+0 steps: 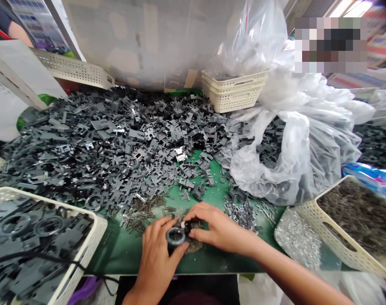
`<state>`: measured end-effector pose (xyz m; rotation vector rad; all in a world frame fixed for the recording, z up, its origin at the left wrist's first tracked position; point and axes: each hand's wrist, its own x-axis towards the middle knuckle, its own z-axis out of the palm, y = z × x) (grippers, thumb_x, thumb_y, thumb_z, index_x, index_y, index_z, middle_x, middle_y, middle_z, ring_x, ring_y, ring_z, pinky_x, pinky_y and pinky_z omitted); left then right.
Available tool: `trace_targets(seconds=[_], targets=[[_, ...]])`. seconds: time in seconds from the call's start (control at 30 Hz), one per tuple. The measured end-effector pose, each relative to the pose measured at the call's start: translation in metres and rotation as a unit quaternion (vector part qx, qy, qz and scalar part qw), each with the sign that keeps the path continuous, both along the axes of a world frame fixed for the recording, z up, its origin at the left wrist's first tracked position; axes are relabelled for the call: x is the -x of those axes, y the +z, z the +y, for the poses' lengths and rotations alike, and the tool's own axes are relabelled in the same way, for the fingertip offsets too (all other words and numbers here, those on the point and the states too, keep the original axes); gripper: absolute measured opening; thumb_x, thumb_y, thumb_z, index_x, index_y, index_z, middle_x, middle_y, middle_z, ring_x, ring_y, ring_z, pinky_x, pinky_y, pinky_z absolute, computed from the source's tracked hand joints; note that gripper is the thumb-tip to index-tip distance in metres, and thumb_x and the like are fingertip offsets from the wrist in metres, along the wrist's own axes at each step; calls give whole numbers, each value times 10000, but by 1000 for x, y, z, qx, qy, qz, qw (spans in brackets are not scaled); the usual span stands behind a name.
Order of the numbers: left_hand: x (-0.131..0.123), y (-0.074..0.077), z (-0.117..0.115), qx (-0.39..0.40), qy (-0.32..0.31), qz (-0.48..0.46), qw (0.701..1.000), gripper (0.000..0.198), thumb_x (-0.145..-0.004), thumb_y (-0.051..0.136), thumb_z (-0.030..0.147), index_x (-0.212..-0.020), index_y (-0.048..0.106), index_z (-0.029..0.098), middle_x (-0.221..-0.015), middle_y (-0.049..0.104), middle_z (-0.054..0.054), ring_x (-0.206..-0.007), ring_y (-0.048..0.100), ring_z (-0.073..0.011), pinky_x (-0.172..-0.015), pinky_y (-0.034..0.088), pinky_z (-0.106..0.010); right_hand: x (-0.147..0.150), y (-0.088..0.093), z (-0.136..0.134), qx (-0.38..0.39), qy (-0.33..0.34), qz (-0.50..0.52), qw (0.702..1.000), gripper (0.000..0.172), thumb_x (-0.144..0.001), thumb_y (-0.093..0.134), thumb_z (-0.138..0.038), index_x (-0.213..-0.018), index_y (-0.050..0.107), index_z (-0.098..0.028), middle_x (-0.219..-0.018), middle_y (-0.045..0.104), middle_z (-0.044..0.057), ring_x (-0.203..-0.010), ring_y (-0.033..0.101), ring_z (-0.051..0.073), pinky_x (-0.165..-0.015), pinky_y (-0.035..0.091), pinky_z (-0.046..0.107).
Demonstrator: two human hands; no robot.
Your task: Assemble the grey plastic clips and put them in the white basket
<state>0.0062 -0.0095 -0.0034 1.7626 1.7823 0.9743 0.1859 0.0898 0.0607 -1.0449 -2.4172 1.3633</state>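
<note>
**Q:** Hand status?

**A:** L hand (pixel 156 264) and R hand (pixel 220 226) are both closed on a dark plastic ring part (pixel 176 236), held low over the near edge of the green mat (pixel 115 250), centre. L fingers (pixel 151 237) wrap the ring's near side. R fingertips (pixel 194 212) pinch a black piece at its right edge; can't tell if that piece is separate.

**Q:** Reason for grip?

**A:** Prob. a two-hand hold to steady the part, w/ ring face up in view.

**Q:** Stock loc.?

**A:** Loose dark grey stamped plastic parts (pixel 116 135) are heaped far left. A clear poly bag (pixel 294 169) of similar parts sits far right. A white perforated basket (pixel 97 224) of ring parts is near left; a second basket (pixel 320 216) of small dark pins is near right. Loose pins (pixel 142 216) lie just beyond the hands, prob. placed for easy reach.
</note>
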Motion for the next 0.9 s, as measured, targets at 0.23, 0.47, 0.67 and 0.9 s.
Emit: trace_targets(seconds=[0.23, 0.47, 0.67, 0.9], targets=[[5, -5, 2, 12, -43, 71, 996, 279, -836, 612, 377, -1101, 624, 294, -1045, 616, -27, -944, 571, -224, -801, 481, -395, 6, 1, -12, -196, 119, -143, 963, 141, -919, 507, -221, -1026, 584, -174, -964, 602, 55, -890, 522, 188, -808, 357, 319], [13, -4, 10, 10, -78, 52, 996, 311, -835, 617, 389, -1133, 623, 299, -1045, 634, -33, -945, 578, -222, -788, 484, -376, 8, 1, -8, -207, 134, -154, 957, 112, -921, 482, -179, -1006, 556, -174, -962, 599, 44, -866, 518, 179, -775, 331, 300], [17, 0, 14, 53, -112, 41, 992, 340, -850, 587, 426, -1176, 601, 331, -1053, 622, -22, -970, 559, -225, -812, 477, -386, 13, 0, -16, -275, 158, -199, 927, 112, -939, 459, -159, -909, 567, -167, -874, 602, 43, -765, 492, 180, -712, 301, 326], [6, 6, 12, 78, -69, 15, 994, 265, -888, 513, 411, -1114, 614, 315, -1077, 596, -25, -1010, 544, -229, -860, 452, -428, 18, 1, -32, -316, 174, -244, 900, 133, -902, 512, -129, -994, 606, -112, -901, 610, 87, -761, 494, 206, -668, 307, 345]])
